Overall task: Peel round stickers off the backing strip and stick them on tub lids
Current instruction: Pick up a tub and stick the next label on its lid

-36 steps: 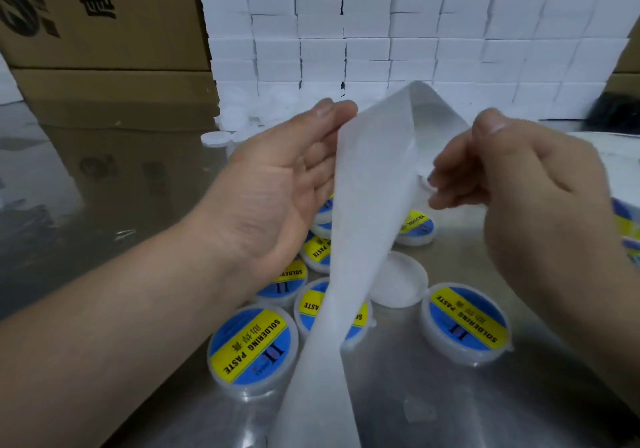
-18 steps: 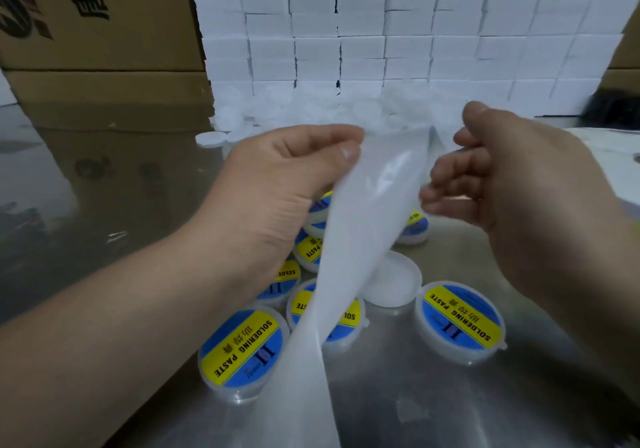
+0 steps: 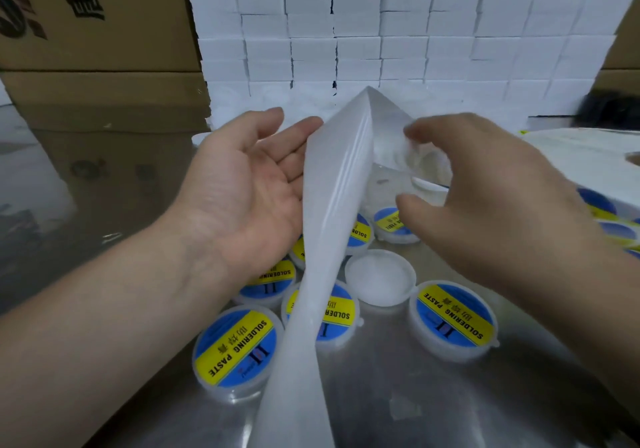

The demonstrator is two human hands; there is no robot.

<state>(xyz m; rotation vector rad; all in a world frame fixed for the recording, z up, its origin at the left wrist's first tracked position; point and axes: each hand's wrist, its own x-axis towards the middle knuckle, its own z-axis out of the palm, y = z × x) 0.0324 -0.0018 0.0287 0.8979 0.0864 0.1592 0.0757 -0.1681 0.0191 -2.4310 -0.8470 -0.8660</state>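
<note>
A long white backing strip (image 3: 325, 239) rises from the bottom edge, peaks in a fold and drops away on the far side. My left hand (image 3: 249, 184) lies palm up with straight fingers, its fingertips touching the strip's left edge. My right hand (image 3: 485, 198), blurred, has its fingers and thumb curled round the strip's far flap. Under the hands, several tubs carry blue and yellow "Soldering Paste" stickers, such as the tub at front left (image 3: 239, 347) and the one at front right (image 3: 453, 319). One plain white tub lid (image 3: 381, 276) sits between them. I see no sticker on the strip's visible side.
The tubs stand on a shiny metal table (image 3: 398, 395). A wall of white boxes (image 3: 381, 32) fills the back, with cardboard cartons (image 3: 97, 32) at the left. More labelled tubs (image 3: 602, 208) and a white box (image 3: 581, 160) lie at the right edge.
My left hand has let go of the strip and opened, palm up. The strip's fold has risen again, and my right hand has reached in to its far flap.
</note>
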